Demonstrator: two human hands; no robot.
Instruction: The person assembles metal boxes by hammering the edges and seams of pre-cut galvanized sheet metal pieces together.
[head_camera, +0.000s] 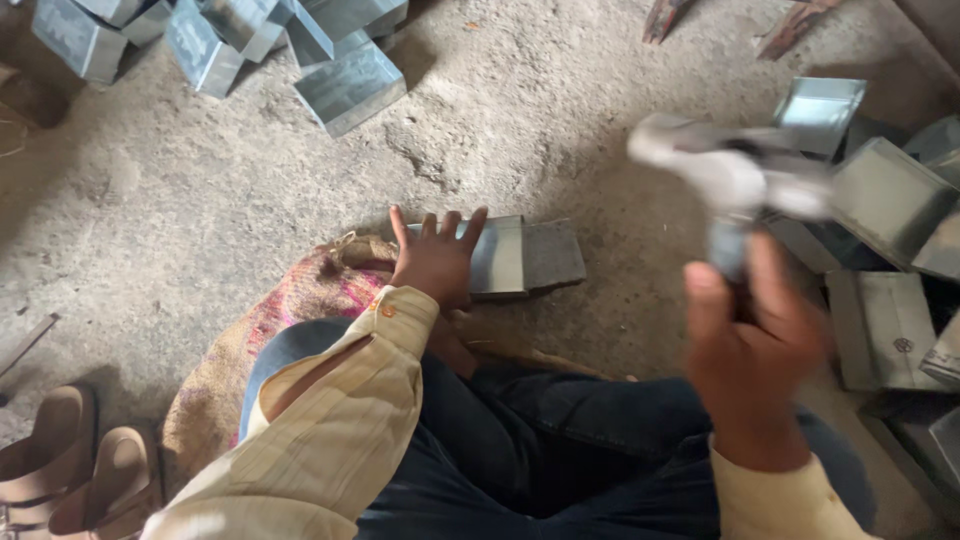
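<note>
Pressing left hand (436, 258) flat on folded sheet-metal piece (520, 257); right hand (752, 340) gripping blurred hammer (715, 170).

No packages, labels, signs or screens anywhere in view.

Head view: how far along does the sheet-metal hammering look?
Done: folded metal boxes lie piled at top left. In hand: the left hand presses a flat metal sheet piece on the floor, while the right hand raises a blurred hammer. Left: more metal pieces lie at right; I cannot tell whether they are finished.
</note>
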